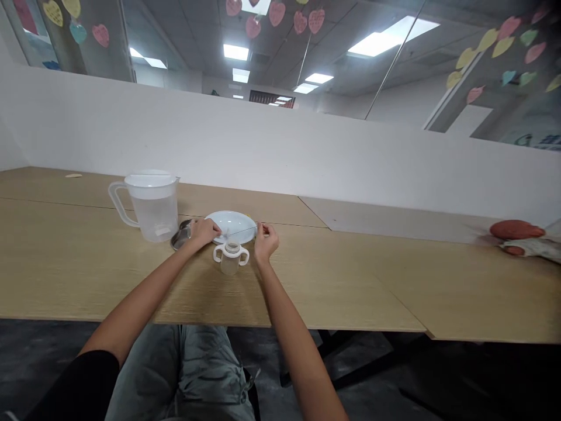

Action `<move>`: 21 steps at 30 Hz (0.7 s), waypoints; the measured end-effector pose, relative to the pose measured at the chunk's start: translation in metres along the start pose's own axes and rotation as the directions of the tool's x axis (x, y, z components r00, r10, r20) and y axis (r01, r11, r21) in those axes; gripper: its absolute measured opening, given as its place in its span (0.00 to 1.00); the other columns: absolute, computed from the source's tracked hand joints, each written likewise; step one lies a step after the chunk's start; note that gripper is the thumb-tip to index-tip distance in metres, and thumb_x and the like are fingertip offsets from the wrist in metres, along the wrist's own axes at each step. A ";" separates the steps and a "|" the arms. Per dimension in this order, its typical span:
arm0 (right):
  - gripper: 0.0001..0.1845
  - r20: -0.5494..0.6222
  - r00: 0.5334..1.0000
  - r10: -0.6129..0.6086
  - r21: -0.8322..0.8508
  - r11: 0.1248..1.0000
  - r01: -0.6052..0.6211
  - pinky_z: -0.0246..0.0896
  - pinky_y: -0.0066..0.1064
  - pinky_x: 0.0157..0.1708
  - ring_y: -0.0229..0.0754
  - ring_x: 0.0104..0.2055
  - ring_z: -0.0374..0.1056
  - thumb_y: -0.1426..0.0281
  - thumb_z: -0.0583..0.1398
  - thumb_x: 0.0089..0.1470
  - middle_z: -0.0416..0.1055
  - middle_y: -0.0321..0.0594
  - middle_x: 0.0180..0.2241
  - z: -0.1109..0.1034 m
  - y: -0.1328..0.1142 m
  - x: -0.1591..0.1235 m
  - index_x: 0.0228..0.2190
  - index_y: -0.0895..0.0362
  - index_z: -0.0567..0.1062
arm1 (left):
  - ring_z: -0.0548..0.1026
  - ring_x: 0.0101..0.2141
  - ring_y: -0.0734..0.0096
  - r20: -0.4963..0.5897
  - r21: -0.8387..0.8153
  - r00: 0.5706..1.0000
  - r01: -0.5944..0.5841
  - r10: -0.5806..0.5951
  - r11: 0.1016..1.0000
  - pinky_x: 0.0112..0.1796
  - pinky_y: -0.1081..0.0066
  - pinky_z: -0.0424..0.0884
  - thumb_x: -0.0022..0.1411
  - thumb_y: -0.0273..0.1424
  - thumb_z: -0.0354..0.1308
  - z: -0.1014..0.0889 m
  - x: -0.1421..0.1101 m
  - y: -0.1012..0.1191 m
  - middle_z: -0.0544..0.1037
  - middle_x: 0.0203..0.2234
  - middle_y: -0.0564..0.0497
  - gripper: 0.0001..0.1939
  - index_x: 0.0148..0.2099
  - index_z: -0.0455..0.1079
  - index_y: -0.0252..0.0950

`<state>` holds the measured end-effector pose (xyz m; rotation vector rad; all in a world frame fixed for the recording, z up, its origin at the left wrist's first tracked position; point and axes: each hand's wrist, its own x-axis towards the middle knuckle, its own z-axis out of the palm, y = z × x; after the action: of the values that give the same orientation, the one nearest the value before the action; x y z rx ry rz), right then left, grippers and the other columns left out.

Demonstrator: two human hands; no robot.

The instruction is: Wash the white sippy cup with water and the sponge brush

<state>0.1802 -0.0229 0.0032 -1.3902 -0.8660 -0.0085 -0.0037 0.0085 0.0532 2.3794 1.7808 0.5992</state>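
A white oval plate [234, 217] rests on the table, and both hands are over its near side. My left hand [204, 232] is closed in a pinch at the plate's left edge, on a small whitish translucent piece too small to name. On the plate's right, my right hand [266, 241] pinches the end of a thin dark wire-like rod [243, 231]. The rod slants across the plate toward the piece in my left hand; whether it enters that piece I cannot tell. Just in front of the plate stands a small clear baby bottle [230, 264], uncapped, with a white two-handled ring around its neck.
A clear lidded pitcher [154, 204] holding water stands at the left. Beside it lies a metal dish [179, 236], partly behind my left hand. A reddish-brown object with whitish wrapping [517, 231] sits at the far right. A white wall [245, 152] rises behind the table.
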 end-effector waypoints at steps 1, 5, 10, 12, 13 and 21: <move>0.18 0.007 1.000 -0.004 -0.006 1.000 0.004 0.55 0.29 0.36 0.40 0.31 0.65 0.57 0.54 0.54 0.75 0.39 0.29 0.000 0.001 0.000 0.29 0.57 0.76 | 0.75 0.42 0.55 0.047 0.021 0.999 -0.001 0.000 1.000 0.50 0.59 0.58 0.53 0.29 0.62 -0.001 0.005 0.003 0.82 0.34 0.47 0.06 0.32 0.80 0.42; 0.19 0.044 0.999 0.005 -0.050 0.999 -0.002 0.54 0.29 0.35 0.40 0.32 0.65 0.56 0.55 0.53 0.75 0.40 0.30 0.000 0.006 0.002 0.29 0.57 0.77 | 0.76 0.40 0.55 0.083 0.035 0.996 -0.027 0.024 0.999 0.48 0.61 0.61 0.49 0.24 0.63 0.004 0.020 0.012 0.81 0.30 0.44 0.05 0.28 0.79 0.39; 0.18 0.046 0.996 0.074 -0.123 0.990 -0.068 0.52 0.29 0.33 0.41 0.30 0.65 0.57 0.55 0.53 0.75 0.40 0.28 0.002 0.014 0.003 0.29 0.57 0.77 | 0.76 0.41 0.59 0.011 -0.009 0.998 -0.065 0.065 0.998 0.39 0.68 0.66 0.60 0.30 0.56 0.004 0.021 0.014 0.80 0.41 0.44 0.11 0.42 0.78 0.40; 0.18 0.044 0.996 0.082 -0.143 0.987 -0.075 0.52 0.30 0.33 0.41 0.30 0.64 0.57 0.55 0.53 0.75 0.40 0.28 0.003 0.017 0.003 0.29 0.57 0.77 | 0.76 0.43 0.58 -0.043 -0.005 0.995 -0.092 0.091 0.996 0.40 0.68 0.66 0.63 0.31 0.54 -0.001 0.018 0.013 0.79 0.43 0.44 0.13 0.45 0.77 0.40; 0.18 0.042 0.995 0.085 -0.147 0.986 -0.078 0.51 0.30 0.33 0.41 0.29 0.64 0.57 0.54 0.53 0.75 0.40 0.28 0.004 0.018 0.003 0.29 0.57 0.77 | 0.76 0.43 0.58 -0.079 -0.005 0.990 -0.114 0.113 0.994 0.40 0.68 0.66 0.64 0.32 0.53 -0.004 0.017 0.012 0.79 0.43 0.43 0.13 0.46 0.77 0.39; 0.19 0.061 0.992 0.110 -0.126 0.987 -0.101 0.52 0.30 0.33 0.42 0.30 0.66 0.56 0.54 0.52 0.75 0.41 0.28 0.007 0.022 0.003 0.29 0.57 0.76 | 0.77 0.35 0.65 -0.382 -0.094 0.891 -0.302 0.246 0.949 0.36 0.72 0.66 0.67 0.34 0.47 -0.035 0.004 0.013 0.80 0.37 0.46 0.15 0.48 0.73 0.38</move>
<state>0.1897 -0.0104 -0.0143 -1.5582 -0.8583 0.0677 -0.0043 0.0035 0.0907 2.5586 1.4460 1.2422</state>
